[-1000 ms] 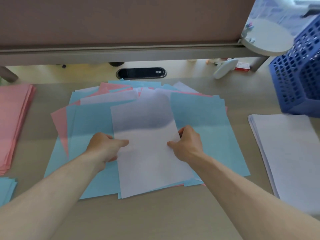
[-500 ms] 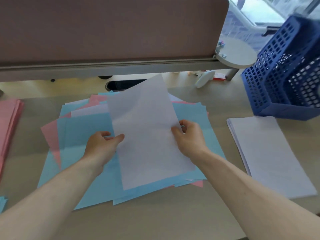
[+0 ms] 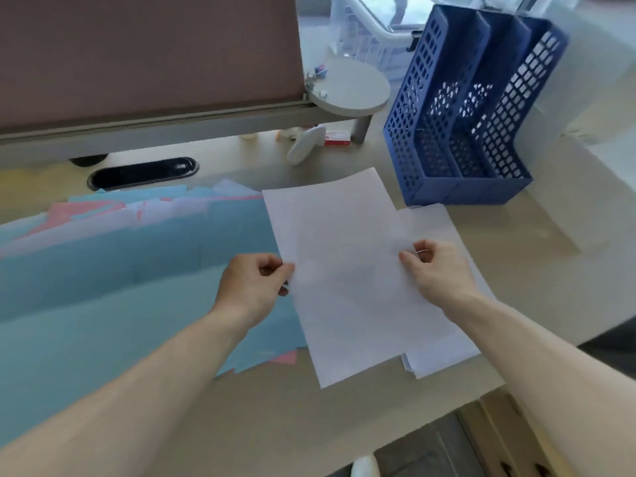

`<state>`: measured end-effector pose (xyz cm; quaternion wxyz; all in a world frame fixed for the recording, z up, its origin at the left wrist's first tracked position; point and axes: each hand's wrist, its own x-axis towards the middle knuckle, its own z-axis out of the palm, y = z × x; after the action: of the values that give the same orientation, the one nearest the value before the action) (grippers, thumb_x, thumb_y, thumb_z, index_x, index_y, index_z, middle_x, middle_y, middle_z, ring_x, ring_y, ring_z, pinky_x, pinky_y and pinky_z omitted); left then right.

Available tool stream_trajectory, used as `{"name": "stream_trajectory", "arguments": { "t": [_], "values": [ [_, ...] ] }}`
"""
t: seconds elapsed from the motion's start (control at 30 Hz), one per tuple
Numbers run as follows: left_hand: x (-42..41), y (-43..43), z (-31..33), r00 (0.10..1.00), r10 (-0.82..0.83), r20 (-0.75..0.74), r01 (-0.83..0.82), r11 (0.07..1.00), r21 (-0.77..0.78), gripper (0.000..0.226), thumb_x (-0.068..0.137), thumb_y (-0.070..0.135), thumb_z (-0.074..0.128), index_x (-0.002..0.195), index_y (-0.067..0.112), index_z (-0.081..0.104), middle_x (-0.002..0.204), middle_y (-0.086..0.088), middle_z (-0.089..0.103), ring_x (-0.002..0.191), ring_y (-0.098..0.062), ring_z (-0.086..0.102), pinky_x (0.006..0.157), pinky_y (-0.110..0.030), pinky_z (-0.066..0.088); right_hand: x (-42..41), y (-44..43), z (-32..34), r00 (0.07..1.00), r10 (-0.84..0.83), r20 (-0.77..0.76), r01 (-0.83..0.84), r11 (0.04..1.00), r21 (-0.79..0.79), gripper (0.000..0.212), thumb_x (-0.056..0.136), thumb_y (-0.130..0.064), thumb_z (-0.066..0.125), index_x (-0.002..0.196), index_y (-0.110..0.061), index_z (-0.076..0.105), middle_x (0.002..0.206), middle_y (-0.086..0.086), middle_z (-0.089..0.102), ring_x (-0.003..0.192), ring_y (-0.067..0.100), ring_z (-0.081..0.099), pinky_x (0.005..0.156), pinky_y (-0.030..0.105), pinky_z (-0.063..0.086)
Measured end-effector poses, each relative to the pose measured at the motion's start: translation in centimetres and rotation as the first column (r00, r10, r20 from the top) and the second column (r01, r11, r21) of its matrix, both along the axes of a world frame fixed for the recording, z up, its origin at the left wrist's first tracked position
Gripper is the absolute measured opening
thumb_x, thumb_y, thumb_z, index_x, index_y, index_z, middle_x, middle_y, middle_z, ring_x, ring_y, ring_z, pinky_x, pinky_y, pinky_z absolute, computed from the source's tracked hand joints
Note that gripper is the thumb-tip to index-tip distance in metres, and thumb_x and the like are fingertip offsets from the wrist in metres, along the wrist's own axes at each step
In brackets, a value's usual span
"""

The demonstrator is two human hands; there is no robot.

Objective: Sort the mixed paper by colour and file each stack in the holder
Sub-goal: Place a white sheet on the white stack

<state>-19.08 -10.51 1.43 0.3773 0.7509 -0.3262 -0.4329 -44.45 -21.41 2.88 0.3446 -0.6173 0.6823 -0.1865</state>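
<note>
I hold one white sheet (image 3: pixel 347 270) by both long edges. My left hand (image 3: pixel 253 289) pinches its left edge and my right hand (image 3: pixel 435 273) pinches its right edge. The sheet hangs partly over the white stack (image 3: pixel 447 352) lying on the desk at the right, and partly over the mixed pile (image 3: pixel 137 270) of blue, pink and white sheets at the left. The blue mesh file holder (image 3: pixel 461 132) with its upright slots stands just behind the white stack; the slots look empty.
A brown partition (image 3: pixel 148 53) runs along the back of the desk, with a black cable slot (image 3: pixel 142 173) below it. A round grey shelf (image 3: pixel 351 89), a white object (image 3: pixel 306 144) and a small red box (image 3: pixel 337 137) sit at the back. The desk edge (image 3: pixel 481 394) drops off at the lower right.
Both hands lifted the white sheet off the mixed pile and carried it right, over the white stack. The view swung right, bringing the whole blue holder into sight.
</note>
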Motion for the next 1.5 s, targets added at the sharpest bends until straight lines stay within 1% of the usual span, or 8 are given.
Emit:
{"name": "stream_trajectory", "arguments": {
  "t": [0.33,0.47,0.7,0.9,1.07,1.2,1.37,1.5],
  "values": [
    [-13.6,-5.1,-2.3,0.995,-0.006,0.096,-0.003,0.996,0.094,0.019,0.095,0.028,0.07,0.08,0.018,0.076,0.072,0.003,0.076,0.062,-0.009,0.072,0.047,-0.01,0.042,-13.4,-4.4,-2.4,0.999,0.013,-0.031,-0.012,0.999,0.033,0.008,0.093,-0.025,0.066,0.089,-0.02,0.071,0.08,-0.005,0.071,0.074,0.014,0.066,0.058,0.024,0.046],
    [-16.4,-6.8,-3.1,0.974,-0.053,0.219,0.025,0.991,0.131,0.02,0.095,0.029,0.069,0.078,0.019,0.075,0.069,0.005,0.075,0.064,-0.009,0.072,0.049,-0.017,0.044,-15.7,-5.8,-3.5,0.994,0.077,-0.078,-0.076,0.997,0.017,0.009,0.093,-0.023,0.066,0.084,-0.022,0.067,0.076,-0.009,0.067,0.068,0.004,0.061,0.052,0.015,0.04],
    [-17.1,-7.9,-4.4,0.932,-0.08,0.352,0.017,0.984,0.178,0.024,0.093,0.031,0.07,0.074,0.017,0.073,0.066,0.004,0.074,0.07,-0.014,0.073,0.072,-0.028,0.057,-16.8,-6.7,-5.3,0.983,0.132,-0.126,-0.132,0.991,0.008,0.006,0.089,-0.023,0.071,0.087,-0.018,0.068,0.076,-0.008,0.067,0.071,0.009,0.064,0.068,0.03,0.054],
    [-17.2,-8.9,-4.3,0.927,-0.076,0.368,0.001,0.98,0.2,0.026,0.094,0.031,0.069,0.074,0.015,0.072,0.06,0.003,0.073,0.062,-0.011,0.072,0.068,-0.026,0.057,-17.4,-7.7,-6.1,0.978,0.137,-0.155,-0.146,0.988,-0.047,0.011,0.087,-0.022,0.074,0.095,-0.018,0.067,0.083,-0.007,0.065,0.071,0.004,0.06,0.06,0.018,0.043],
    [-17.3,-9.8,-4.4,0.928,-0.082,0.364,-0.002,0.975,0.224,0.029,0.093,0.032,0.07,0.072,0.013,0.069,0.058,0.002,0.072,0.059,-0.015,0.072,0.072,-0.033,0.061,-17.6,-9.1,-6.3,0.966,0.169,-0.198,-0.184,0.981,-0.061,0.013,0.087,-0.02,0.073,0.098,-0.016,0.067,0.086,-0.005,0.067,0.075,0.012,0.061,0.069,0.026,0.046],
    [-17.3,-9.7,-4.4,0.911,-0.095,0.402,-0.003,0.972,0.235,0.031,0.091,0.038,0.07,0.073,0.013,0.067,0.057,0.001,0.071,0.064,-0.016,0.071,0.069,-0.029,0.058,-16.7,-8.7,-6.5,0.906,0.273,-0.323,-0.318,0.944,-0.092,0.021,0.091,-0.019,0.067,0.111,-0.017,0.062,0.106,-0.001,0.061,0.094,0.02,0.057,0.078,0.035,0.049],
    [-16.3,-9.4,-3.3,0.863,-0.136,0.487,0.037,0.977,0.208,0.03,0.09,0.047,0.068,0.081,0.02,0.06,0.077,0.002,0.067,0.075,-0.021,0.065,0.071,-0.037,0.057,-14.4,-8.3,-5.6,0.806,0.434,-0.402,-0.514,0.85,-0.113,0.037,0.092,-0.027,0.068,0.126,-0.019,0.056,0.125,-0.001,0.058,0.117,0.022,0.053,0.097,0.039,0.048],
    [-12.5,-7.0,-1.0,0.721,-0.29,0.63,0.155,0.953,0.261,0.034,0.094,0.051,0.061,0.113,0.023,0.056,0.112,0.004,0.061,0.103,-0.022,0.061,0.085,-0.038,0.053,-10.7,-7.2,-4.1,0.735,0.545,-0.404,-0.619,0.783,-0.068,0.048,0.094,-0.04,0.065,0.136,-0.021,0.051,0.135,-0.002,0.054,0.123,0.02,0.051,0.104,0.037,0.046]
  ]
}}
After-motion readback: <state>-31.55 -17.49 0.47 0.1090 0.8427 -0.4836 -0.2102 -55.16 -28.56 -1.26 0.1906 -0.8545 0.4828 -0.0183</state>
